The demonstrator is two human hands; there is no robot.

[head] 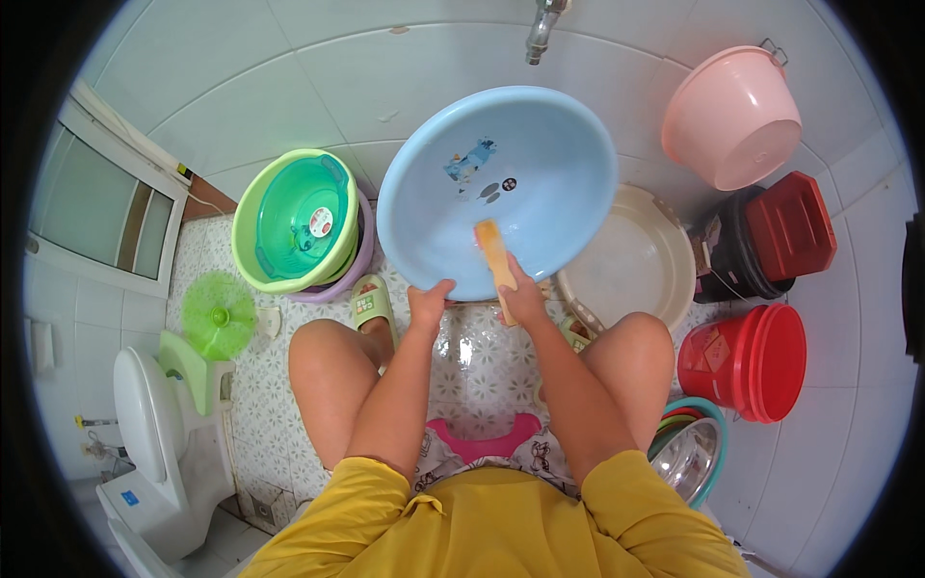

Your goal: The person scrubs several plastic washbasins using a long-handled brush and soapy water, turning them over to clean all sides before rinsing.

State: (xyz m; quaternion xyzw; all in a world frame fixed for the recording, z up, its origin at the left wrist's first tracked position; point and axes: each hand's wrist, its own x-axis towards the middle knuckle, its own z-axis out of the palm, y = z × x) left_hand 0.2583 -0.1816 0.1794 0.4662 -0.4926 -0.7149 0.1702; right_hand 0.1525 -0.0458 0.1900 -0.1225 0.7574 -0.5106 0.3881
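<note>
A large light-blue plastic basin is tilted up in front of me, its inside facing me. My left hand grips its near rim, the thumb over the edge. In my right hand is the handle of a wooden scrubbing brush. The brush head is slightly blurred and lies against the lower inside of the basin; pinkish bristles show at its left side. A cartoon print and dark round and oval marks are on the basin's inner surface. My right hand is close to the near rim.
Left stand nested green basins over a purple basin, a green mesh cover and a toilet. Right are a beige basin, a hanging pink bucket, red buckets and stacked bowls. A tap projects above.
</note>
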